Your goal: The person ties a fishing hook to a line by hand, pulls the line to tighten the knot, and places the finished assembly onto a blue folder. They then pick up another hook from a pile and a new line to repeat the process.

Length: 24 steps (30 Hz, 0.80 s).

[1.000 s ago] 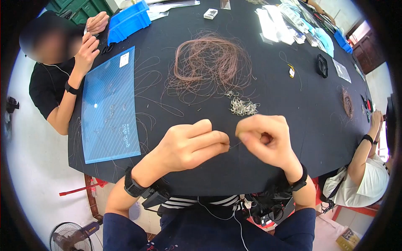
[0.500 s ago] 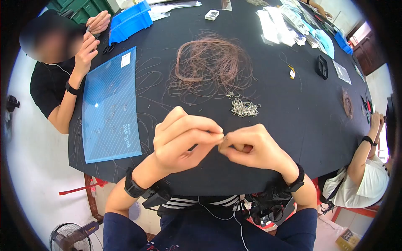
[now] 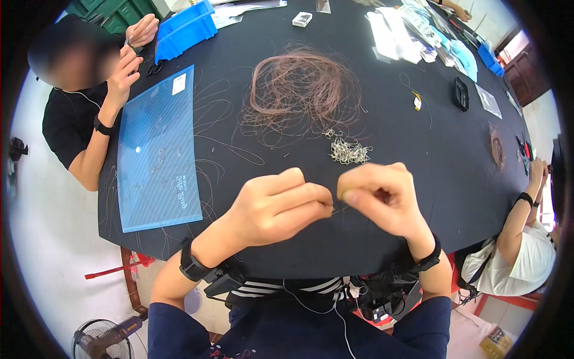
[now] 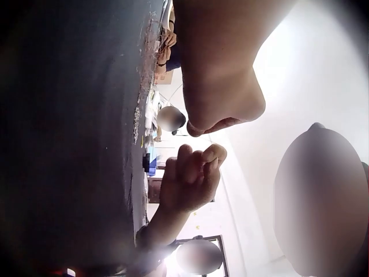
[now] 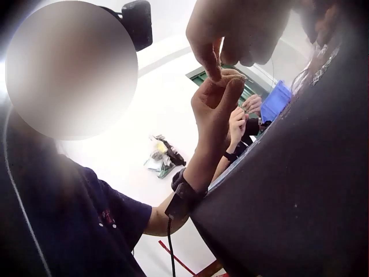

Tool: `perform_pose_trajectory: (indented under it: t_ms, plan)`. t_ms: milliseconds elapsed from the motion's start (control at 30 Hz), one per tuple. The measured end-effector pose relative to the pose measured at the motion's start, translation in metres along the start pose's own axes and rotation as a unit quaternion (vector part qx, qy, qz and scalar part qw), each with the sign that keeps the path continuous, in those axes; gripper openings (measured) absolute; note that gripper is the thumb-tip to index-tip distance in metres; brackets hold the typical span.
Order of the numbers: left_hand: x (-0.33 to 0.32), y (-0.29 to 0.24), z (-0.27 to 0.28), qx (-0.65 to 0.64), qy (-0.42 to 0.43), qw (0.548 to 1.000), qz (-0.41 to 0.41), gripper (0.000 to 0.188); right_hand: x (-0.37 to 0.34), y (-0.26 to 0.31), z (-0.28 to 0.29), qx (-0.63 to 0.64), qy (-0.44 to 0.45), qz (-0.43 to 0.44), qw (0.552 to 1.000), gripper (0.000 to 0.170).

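The person's left hand (image 3: pixel 272 209) and right hand (image 3: pixel 385 200) are raised over the bench (image 3: pixel 418 197), slightly apart, with a thin line (image 3: pixel 340 210) faintly visible in the gap between them. The left fingers pinch the line at their tips; the right thumb and curled forefinger pinch it too, though the exact grip is hidden. Beyond the hands lies a pile of hooks (image 3: pixel 349 152), just below a loose, tangled brown coil (image 3: pixel 302 87). A blue bag (image 3: pixel 158 173) lies left of the coil, with thin strands across it.
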<state>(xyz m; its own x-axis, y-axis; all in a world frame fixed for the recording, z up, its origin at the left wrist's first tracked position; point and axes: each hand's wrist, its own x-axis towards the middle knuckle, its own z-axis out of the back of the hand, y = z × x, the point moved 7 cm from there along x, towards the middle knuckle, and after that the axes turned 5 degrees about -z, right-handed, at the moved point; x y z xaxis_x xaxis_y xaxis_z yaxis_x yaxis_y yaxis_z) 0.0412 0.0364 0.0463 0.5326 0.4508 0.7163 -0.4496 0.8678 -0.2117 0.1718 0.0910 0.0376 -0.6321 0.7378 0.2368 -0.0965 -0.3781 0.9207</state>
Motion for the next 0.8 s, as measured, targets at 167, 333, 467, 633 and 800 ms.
perform_pose_trajectory:
  t_ms: [167,333,467,633,800]
  plan:
    - [0.001,-0.003,0.003,-0.113,-0.026,0.992,0.042,0.018,0.003,-0.024,0.0,-0.03,-0.051,-0.08,0.995,0.004]
    - [-0.003,0.018,0.016,-0.123,-0.092,0.981,0.12,0.018,0.001,-0.036,-0.027,-0.041,0.014,-0.116,0.992,0.005]
    - [-0.013,0.028,0.018,-0.061,-0.124,0.973,0.186,0.017,-0.001,-0.023,-0.035,-0.044,0.093,-0.081,0.991,0.005]
    - [-0.007,0.025,0.015,0.007,-0.104,0.987,0.123,0.018,-0.004,-0.003,-0.031,-0.029,0.096,-0.007,0.995,0.007]
    - [-0.007,0.02,0.0,0.009,-0.043,0.992,0.116,0.02,0.0,-0.001,-0.014,-0.044,0.044,-0.014,0.998,0.007]
